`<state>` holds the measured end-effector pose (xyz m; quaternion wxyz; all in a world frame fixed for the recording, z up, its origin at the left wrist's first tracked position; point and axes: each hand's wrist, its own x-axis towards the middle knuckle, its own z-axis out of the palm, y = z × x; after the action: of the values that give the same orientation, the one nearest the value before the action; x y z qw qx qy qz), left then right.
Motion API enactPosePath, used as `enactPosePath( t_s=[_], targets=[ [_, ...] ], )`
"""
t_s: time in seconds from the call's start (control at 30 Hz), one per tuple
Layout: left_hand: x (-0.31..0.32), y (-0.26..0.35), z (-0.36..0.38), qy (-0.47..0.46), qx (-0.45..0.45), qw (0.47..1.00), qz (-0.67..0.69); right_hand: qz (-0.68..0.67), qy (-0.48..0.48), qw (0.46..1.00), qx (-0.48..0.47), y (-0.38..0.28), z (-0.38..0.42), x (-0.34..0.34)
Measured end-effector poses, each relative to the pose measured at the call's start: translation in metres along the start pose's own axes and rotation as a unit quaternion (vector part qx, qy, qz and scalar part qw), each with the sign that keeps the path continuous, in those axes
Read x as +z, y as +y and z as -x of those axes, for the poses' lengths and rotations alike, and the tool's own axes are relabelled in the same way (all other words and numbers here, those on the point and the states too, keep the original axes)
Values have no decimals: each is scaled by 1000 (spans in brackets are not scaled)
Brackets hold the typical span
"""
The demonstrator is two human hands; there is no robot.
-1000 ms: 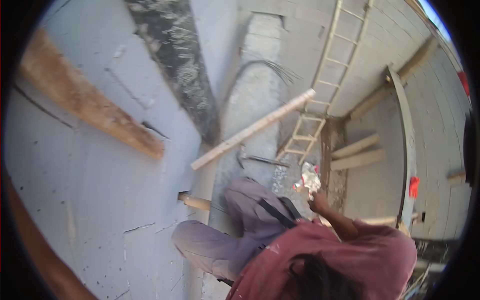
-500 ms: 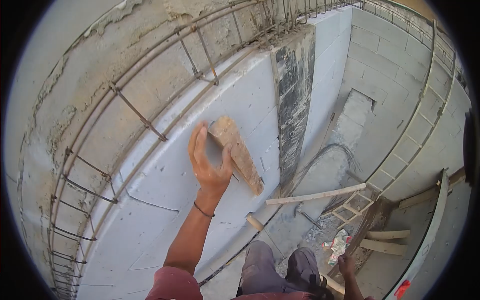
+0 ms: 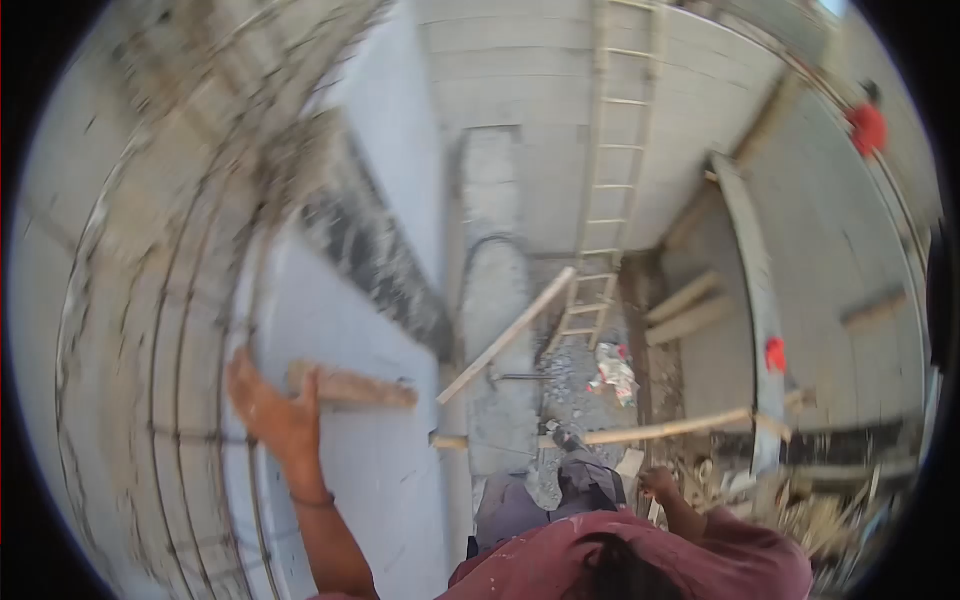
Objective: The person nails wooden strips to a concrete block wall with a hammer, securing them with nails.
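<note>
My left hand [image 3: 275,410] is at the pale block wall [image 3: 345,480], with its fingers apart. Its thumb is beside a short, rough wooden block [image 3: 360,388] that juts out from the wall face; the blur hides whether they touch. My right hand [image 3: 658,482] hangs low at my right side with its fingers curled. Whatever it holds, if anything, cannot be made out.
Steel rebar [image 3: 180,350] runs along the wall top at left. A wooden ladder [image 3: 620,145] leans on the far wall. Wooden planks [image 3: 510,335] cross the pit below me. Wood scraps [image 3: 825,520] lie at right. Another person in red [image 3: 868,128] is at the upper right.
My view has swung to the right, and the image is now blurred. My left hand has shifted from over the wooden block to its left end. More of the right side shows.
</note>
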<state>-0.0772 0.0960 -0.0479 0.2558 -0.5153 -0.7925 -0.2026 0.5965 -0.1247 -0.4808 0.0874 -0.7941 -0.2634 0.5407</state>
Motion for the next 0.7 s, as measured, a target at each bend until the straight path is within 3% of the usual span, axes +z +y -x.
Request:
enactPosePath(
  t_s=[0.03,0.07,0.17,0.27,0.37,0.4,0.43,0.47,0.5,0.53,0.57,0.6,0.63,0.7],
  targets=[
    [6,6,2,-14,5,999,-52,4,46,999,-12,-2,27,14],
    [6,18,0,-53,-17,989,-135,41,28,998,-39,-13,57,17],
    [6,27,-6,-127,-67,957,-253,5,93,996,1,-5,110,39],
    [-1,33,-5,-128,-62,950,-278,-40,126,991,-5,19,150,60],
    [-2,33,-1,-90,-31,954,-286,-90,197,973,74,65,190,83],
    [-12,41,-2,-86,-2,953,-290,-62,197,975,85,86,199,90],
    [-30,54,-2,-161,-20,957,-241,-36,192,976,98,108,211,103],
    [-41,64,-3,-236,-41,952,-192,182,154,971,-19,163,202,122],
    [-27,56,-2,-232,-16,952,-197,388,110,904,-145,211,190,141],
    [3,33,-2,-155,-4,953,-260,371,109,912,-136,210,202,152],
    [22,13,-1,-75,3,946,-315,196,142,969,47,200,216,154],
    [24,8,0,-69,15,948,-310,96,147,974,140,201,220,157],
    [25,9,3,4,72,968,-241,-1,167,958,231,203,224,161],
    [24,13,7,149,177,969,-90,-47,138,970,193,220,208,167]
  ],
)
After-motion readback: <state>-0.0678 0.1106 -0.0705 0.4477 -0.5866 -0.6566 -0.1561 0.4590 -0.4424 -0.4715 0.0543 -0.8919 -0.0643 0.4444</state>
